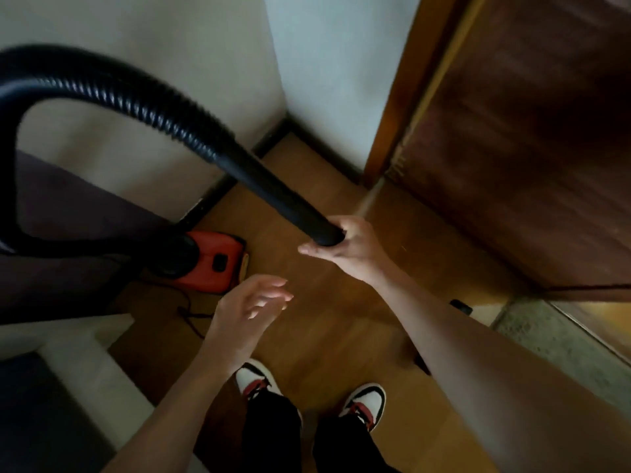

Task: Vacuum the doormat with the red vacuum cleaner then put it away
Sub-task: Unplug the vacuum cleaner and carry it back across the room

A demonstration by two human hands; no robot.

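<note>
Holding the hose (136, 100) by its rigid black end: right hand (351, 250), grip wrapped round the tube's tip, thumb sticking out underneath; that end points down toward the person, no floor nozzle visible on it. Left hand (252, 302) hovers just below, grip wide, fingers loose, holding nothing; looks placed to take a second hold or steady the tube. Vacuum (211, 261) sits on the wood floor (324, 329), tucked against the wall (170, 46) near the corner; hose arcs high out of its port and back down, so there's slack to reach. Cord (189, 312) trails on the floor beside it. Door (529, 148) at right; grey rough strip (563, 339) below it may be the doormat or a threshold, can't tell. Stage unclear: parked spot fits either start or put-away; frame is blurred.
</note>
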